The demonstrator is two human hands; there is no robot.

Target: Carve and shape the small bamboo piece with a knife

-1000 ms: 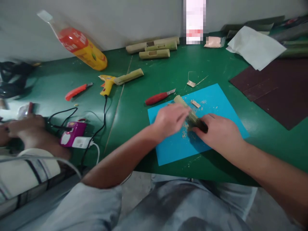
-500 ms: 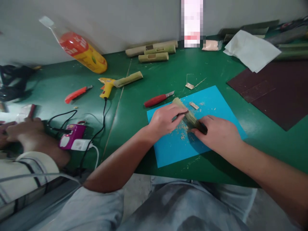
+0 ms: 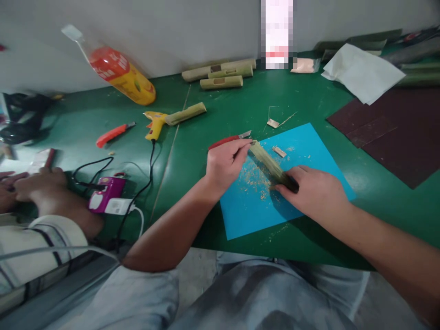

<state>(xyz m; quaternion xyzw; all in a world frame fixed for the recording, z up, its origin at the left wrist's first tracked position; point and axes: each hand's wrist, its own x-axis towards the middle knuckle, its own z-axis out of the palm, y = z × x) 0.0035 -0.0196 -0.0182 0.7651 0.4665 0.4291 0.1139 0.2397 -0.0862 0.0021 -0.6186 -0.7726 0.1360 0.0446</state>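
Observation:
My right hand (image 3: 316,190) is closed around the near end of a bamboo tube (image 3: 270,161), which slants away over a blue sheet (image 3: 242,220). At the tube's far end is my left hand (image 3: 227,162), its thumb and fingers pinched on a small, thin, dark piece (image 3: 252,142), mostly hidden by the fingertips. Behind that hand lies a red-handled knife (image 3: 228,140), partly covered. Pale shavings (image 3: 261,183) are scattered over the sheet, with a small bamboo chip (image 3: 279,151) beside the tube.
Cut bamboo tubes (image 3: 222,82) lie by the wall. To the left are a glue gun (image 3: 156,124), an orange utility knife (image 3: 112,135), a purple power socket (image 3: 108,195) with cords and a drink bottle (image 3: 123,75). Another person's hand (image 3: 43,185) works at far left. Dark brown sheets (image 3: 395,137) lie right.
My left hand has slid left and away along the tube, from its middle to its far end, now covering part of the red knife. My right hand keeps its hold on the tube.

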